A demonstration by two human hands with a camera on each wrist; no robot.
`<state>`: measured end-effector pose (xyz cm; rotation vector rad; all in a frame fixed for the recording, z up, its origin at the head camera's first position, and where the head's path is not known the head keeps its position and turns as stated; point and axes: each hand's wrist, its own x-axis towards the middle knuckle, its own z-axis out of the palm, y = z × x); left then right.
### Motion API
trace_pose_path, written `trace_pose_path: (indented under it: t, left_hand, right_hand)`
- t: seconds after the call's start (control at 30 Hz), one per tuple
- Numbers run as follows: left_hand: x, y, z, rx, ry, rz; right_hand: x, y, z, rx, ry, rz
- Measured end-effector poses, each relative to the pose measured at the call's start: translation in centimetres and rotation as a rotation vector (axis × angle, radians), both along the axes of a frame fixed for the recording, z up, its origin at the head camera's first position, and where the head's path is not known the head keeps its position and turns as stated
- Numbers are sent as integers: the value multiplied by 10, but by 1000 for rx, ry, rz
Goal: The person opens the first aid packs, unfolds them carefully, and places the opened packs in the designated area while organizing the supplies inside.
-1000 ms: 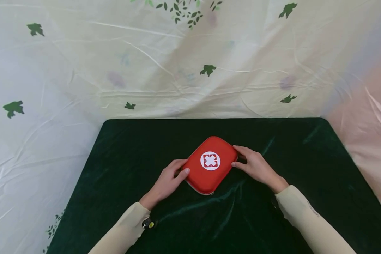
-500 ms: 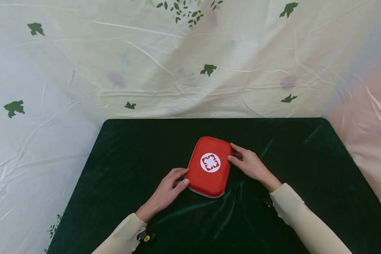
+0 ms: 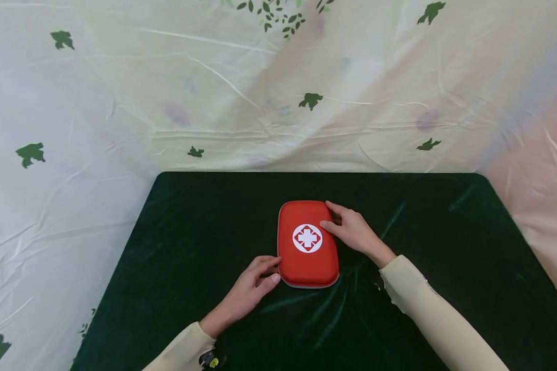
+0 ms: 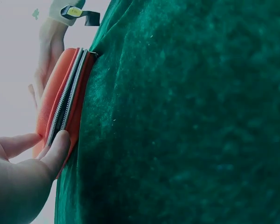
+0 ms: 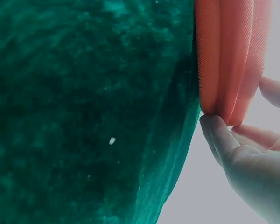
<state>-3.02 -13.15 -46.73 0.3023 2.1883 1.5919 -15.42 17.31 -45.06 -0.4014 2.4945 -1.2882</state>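
Note:
A red first-aid case (image 3: 308, 265) with a white cross emblem lies on the dark green cloth, its long side pointing away from me. At its near left corner, my left hand (image 3: 245, 291) holds the edge between thumb and fingers. My right hand (image 3: 355, 232) grips the far right corner, thumb on top and fingers along the side. The left wrist view brings out the zipper (image 4: 67, 95) on the case's side, two rows of metal teeth with a dark gap between them. In the right wrist view, fingertips (image 5: 214, 126) meet the case's smooth red edge.
Green velvety cloth (image 3: 204, 221) covers the table and has creases just in front of the case. A pale curtain (image 3: 241, 93) printed with leaves and bird shapes hangs behind the far edge and along both sides.
The case has turned counterclockwise from a slant to nearly straight. My right hand has moved left and slightly away with its corner, while my left hand has come a little nearer.

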Motion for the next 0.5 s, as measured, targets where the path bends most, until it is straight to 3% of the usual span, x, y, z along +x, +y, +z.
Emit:
trace_pose_path:
  t: [0.23, 0.5]
  left_hand:
    - [-1, 1, -1, 4, -7, -9]
    - [-4, -2, -5, -15, 88, -45]
  right_hand:
    - [-3, -1, -4, -2, -19, 10]
    - [-1, 1, -10, 27, -10, 4]
